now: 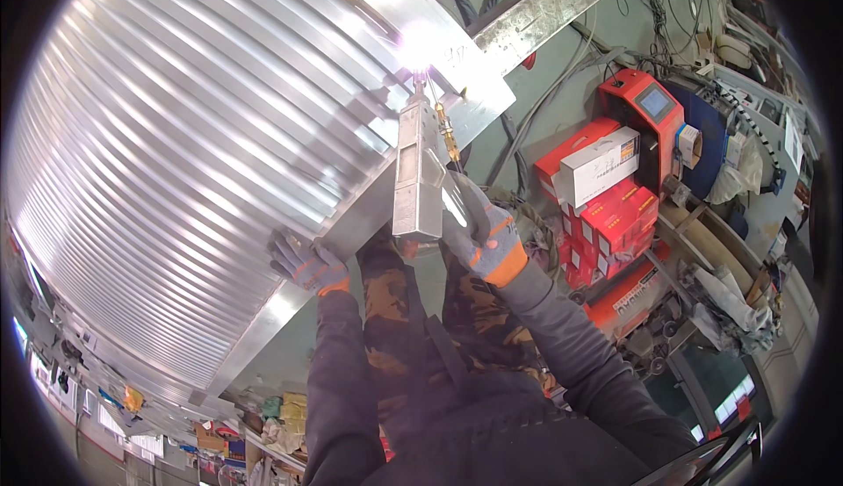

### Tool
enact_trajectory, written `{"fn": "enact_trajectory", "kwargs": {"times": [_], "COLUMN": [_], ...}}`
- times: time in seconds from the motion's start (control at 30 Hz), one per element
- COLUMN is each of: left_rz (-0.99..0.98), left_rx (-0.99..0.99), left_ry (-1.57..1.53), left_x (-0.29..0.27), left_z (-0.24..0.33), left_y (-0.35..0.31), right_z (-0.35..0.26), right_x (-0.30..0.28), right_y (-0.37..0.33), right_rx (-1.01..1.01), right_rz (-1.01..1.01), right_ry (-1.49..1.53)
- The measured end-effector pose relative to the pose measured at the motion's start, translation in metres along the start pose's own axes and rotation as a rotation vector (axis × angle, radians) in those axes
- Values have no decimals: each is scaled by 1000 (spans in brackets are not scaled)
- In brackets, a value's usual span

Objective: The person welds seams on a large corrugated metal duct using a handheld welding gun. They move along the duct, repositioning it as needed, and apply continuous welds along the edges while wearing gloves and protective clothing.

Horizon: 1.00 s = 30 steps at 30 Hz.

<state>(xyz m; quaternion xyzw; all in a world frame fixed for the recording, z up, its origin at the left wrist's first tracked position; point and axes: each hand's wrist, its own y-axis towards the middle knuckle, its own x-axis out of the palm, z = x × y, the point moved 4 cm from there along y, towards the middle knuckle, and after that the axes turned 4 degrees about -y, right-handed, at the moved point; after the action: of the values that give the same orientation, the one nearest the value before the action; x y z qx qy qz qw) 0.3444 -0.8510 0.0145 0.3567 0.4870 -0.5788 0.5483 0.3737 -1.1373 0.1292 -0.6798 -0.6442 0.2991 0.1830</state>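
Observation:
A boxy silver welding gun [417, 170] is gripped in my right hand [486, 236], which wears a grey glove with an orange cuff. Its tip meets the sheet metal at the top, where a bright white-violet glare [420, 50] hides the contact spot. A thin brass-coloured feed tube [448, 135] runs along the gun's right side. My left hand [306, 262], gloved alike, rests with fingers spread on the edge of a large ribbed silver metal panel [202, 135]. The gun's shadow falls across the ribs.
Red boxes [606, 223] and a white box [600, 168] are stacked at the right beside a red machine with a screen [654, 104]. A steel beam [562, 7] crosses the upper right. Cables [549, 100] trail over the floor. Cluttered shelves line the right.

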Motion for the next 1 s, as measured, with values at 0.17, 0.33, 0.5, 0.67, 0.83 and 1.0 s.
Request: {"fn": "enact_trajectory", "kwargs": {"times": [0.17,0.33,0.5,0.67,0.83,1.0], "left_rz": [-8,-11,-27,-19,8,37], "left_rx": [-23,-45,-30,-24,10,20], "left_ry": [-12,-11,-3,31,25,0], "left_x": [2,1,2,-2,-2,-3], "left_z": [-1,-12,-3,-3,2,0], "left_y": [1,-1,0,1,2,4], "right_z": [12,4,1,2,13,4], "right_x": [1,6,5,6,8,11], "right_y": [-4,-5,-10,-11,-18,-20], "right_rx": [-7,23,60,-46,28,24], "right_rz": [-20,-36,35,67,82,87], "right_ry": [35,94,105,-124,41,-62]}}
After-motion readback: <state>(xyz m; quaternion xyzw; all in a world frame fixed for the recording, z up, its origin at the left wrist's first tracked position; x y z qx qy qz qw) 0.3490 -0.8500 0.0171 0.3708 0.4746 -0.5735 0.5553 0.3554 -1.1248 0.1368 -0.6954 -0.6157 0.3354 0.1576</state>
